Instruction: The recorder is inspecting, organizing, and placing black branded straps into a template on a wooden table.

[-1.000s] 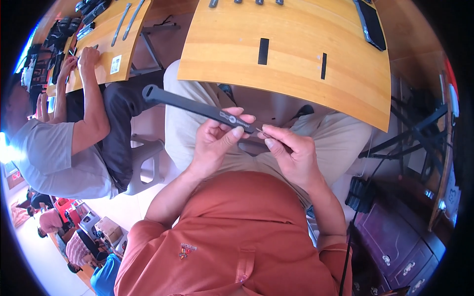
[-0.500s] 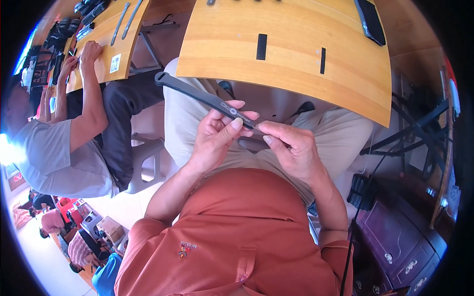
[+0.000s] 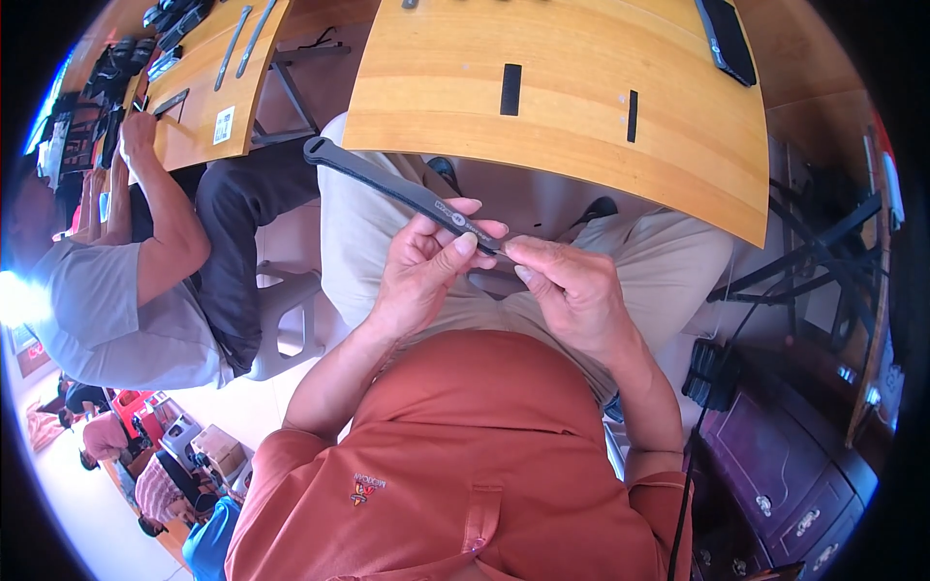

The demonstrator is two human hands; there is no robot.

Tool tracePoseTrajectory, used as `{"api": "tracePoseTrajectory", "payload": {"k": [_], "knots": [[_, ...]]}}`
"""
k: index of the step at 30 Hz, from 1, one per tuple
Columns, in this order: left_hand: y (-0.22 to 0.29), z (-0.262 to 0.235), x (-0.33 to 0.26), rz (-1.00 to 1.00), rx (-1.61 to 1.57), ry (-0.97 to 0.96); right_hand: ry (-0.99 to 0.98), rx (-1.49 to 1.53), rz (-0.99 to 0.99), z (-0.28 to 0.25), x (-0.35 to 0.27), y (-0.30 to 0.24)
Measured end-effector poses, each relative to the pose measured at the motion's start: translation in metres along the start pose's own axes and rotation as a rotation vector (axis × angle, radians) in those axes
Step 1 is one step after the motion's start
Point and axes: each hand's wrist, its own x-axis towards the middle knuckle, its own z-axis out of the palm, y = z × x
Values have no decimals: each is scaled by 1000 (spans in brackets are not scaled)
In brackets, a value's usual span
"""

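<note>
A long, flat, dark grey strip (image 3: 383, 184) with a rounded end and a hole stretches up-left from my hands, over my lap. My left hand (image 3: 426, 271) grips its near end between thumb and fingers. My right hand (image 3: 572, 290) pinches the strip's tip right beside the left thumb. Both hands are below the front edge of the wooden table (image 3: 581, 126).
Two short black strips (image 3: 511, 89) lie on the table, and a dark flat device (image 3: 727, 39) sits at its far right. A seated person in a grey shirt (image 3: 107, 300) works at a second wooden table (image 3: 208, 97) to my left. A dark cabinet (image 3: 785, 474) stands at lower right.
The strip has tilted further up, its far end rising toward the table edge. Both hands stayed at its near end, held slightly higher.
</note>
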Motion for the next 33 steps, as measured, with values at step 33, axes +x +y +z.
{"api": "tracePoseTrajectory", "payload": {"k": [33], "knots": [[-28,6,-10,255,247,107,5,-165,77,23,-5,-6]]}}
